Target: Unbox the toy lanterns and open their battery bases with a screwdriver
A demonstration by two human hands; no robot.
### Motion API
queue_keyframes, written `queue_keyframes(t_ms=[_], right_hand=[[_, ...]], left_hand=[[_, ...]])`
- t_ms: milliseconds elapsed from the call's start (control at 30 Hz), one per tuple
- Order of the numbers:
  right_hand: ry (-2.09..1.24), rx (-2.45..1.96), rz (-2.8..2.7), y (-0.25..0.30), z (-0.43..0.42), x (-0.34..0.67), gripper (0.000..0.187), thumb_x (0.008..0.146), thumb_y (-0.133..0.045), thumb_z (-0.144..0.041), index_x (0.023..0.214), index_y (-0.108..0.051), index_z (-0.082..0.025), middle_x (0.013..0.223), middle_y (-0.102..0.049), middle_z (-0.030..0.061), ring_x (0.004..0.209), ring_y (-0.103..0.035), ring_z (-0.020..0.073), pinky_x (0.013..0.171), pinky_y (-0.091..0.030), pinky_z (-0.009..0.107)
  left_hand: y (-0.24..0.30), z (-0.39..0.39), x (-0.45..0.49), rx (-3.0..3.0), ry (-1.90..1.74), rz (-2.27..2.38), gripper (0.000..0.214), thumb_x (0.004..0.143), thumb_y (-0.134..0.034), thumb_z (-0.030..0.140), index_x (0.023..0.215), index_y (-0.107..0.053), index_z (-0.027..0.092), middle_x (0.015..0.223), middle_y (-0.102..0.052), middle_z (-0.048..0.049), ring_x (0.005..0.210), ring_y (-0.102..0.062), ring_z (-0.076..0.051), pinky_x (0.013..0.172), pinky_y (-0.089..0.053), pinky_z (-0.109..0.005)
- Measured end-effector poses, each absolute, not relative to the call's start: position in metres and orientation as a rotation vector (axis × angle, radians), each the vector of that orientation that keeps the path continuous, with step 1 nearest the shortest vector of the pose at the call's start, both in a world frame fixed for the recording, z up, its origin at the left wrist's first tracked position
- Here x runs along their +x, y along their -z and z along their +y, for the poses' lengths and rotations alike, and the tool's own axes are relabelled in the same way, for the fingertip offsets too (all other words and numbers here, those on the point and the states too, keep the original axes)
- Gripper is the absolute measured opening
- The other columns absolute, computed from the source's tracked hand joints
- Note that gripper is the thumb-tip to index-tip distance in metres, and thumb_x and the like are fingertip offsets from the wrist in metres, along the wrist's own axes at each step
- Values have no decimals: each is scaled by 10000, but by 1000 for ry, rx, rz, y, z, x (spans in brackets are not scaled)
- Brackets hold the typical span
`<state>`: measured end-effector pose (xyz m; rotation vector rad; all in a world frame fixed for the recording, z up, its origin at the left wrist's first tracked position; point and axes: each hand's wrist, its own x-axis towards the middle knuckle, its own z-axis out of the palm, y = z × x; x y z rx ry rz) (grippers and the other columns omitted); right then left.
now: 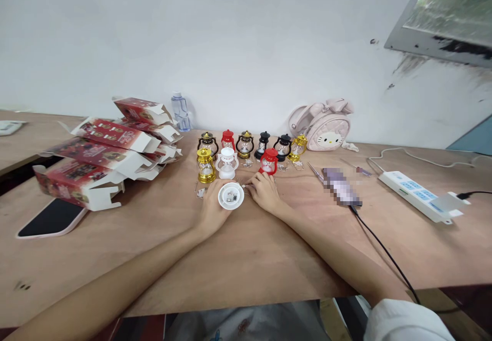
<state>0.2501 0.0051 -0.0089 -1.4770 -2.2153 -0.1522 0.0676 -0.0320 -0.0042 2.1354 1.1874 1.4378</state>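
My left hand (214,205) is wrapped round a white mini lantern (231,196), its round base turned towards me. Small metal parts show in the recess of that base. Just to the right, my right hand (264,191) has its fingers bent together, tips towards the lantern. Whatever they pinch is too small to make out. Behind the right fingers stands a red lantern (269,161). A gold lantern (206,166) and another white lantern (226,164) stand upright behind my left hand.
Behind these, a row holds several lanterns, among them a black lantern (283,148). Red printed boxes (103,146) are piled at left, beside a phone (52,219). A water bottle (180,111), pink bag (329,131), blurred-out device (342,186) with cable and power strip (421,193) also lie around.
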Motion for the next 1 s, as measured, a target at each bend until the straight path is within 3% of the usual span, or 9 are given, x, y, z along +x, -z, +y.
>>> queue_keyframes(t_ms=[267,600,700,833,1000], right_hand=[[-57,-1067,-1668,9,-7,252,150,891,-521,-255,835,-639,-182,779,-647,38,727,-575,161,683,-448,284],[-309,-790,-1459,-4,-36,227,74,800,-644,-191,728,-643,-210,788,-686,7,791,-639,148,763,-498,296],[-339,-785,-1472,-13,-45,223,11,802,-653,-210,793,-654,-214,799,-681,7,785,-639,149,743,-502,290],[-230,-691,-1742,-21,-54,219,135,866,-563,-186,859,-683,-249,780,-687,7,736,-587,146,678,-488,286],[-140,-670,-1881,-20,-57,215,238,904,-482,-159,864,-693,-261,828,-689,25,776,-543,166,705,-477,329]], left_hand=[[-1,-35,68,2155,-1325,1273,255,762,-611,222,1008,-543,223,1042,-608,-41,1006,-549,-225,852,-418,-366],[-7,-42,68,2286,-1124,1532,242,789,-560,248,1030,-537,242,1076,-613,-45,1056,-518,-253,875,-310,-421],[-8,-42,68,2285,-1128,1578,247,780,-570,258,1024,-540,239,1074,-615,-54,1053,-522,-258,867,-305,-414],[-7,-42,68,2272,-1151,1575,247,773,-575,245,1017,-545,243,1057,-619,-43,1022,-533,-255,845,-307,-402],[-6,-42,69,2278,-1167,1574,248,776,-550,200,1020,-543,237,1034,-622,-39,1004,-536,-246,830,-310,-397]])
